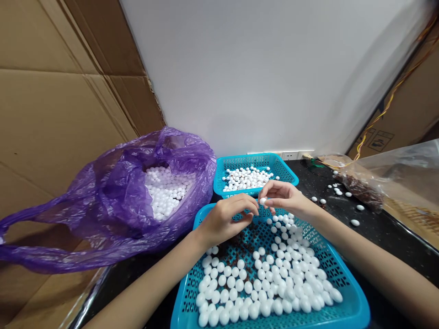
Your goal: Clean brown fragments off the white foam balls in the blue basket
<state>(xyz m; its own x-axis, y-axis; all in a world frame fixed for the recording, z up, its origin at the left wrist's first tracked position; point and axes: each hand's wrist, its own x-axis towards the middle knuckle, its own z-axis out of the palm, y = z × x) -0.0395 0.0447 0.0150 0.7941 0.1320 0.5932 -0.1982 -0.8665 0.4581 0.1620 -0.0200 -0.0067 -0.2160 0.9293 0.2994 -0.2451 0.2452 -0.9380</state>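
Observation:
My right hand (286, 197) pinches a small white egg-shaped ball (263, 201) between thumb and fingers, above the far edge of the near blue basket (353, 292). Just left of it, my left hand (229, 217) is closed, its fingertips pinched close to the ball; whatever they hold is too small to make out. Many similar white balls (265, 285) lie in the near basket. Dark brown crumbly bits (242, 246) are scattered on its floor, partly hidden beneath my left hand.
Behind stands a second blue basket (291, 176) with more white balls. An open purple plastic bag (113, 183) at left holds many too. On the black tabletop (370, 237) at right, loose balls lie near a clear bag of brown material (363, 192). Cardboard (51, 114) rises at left.

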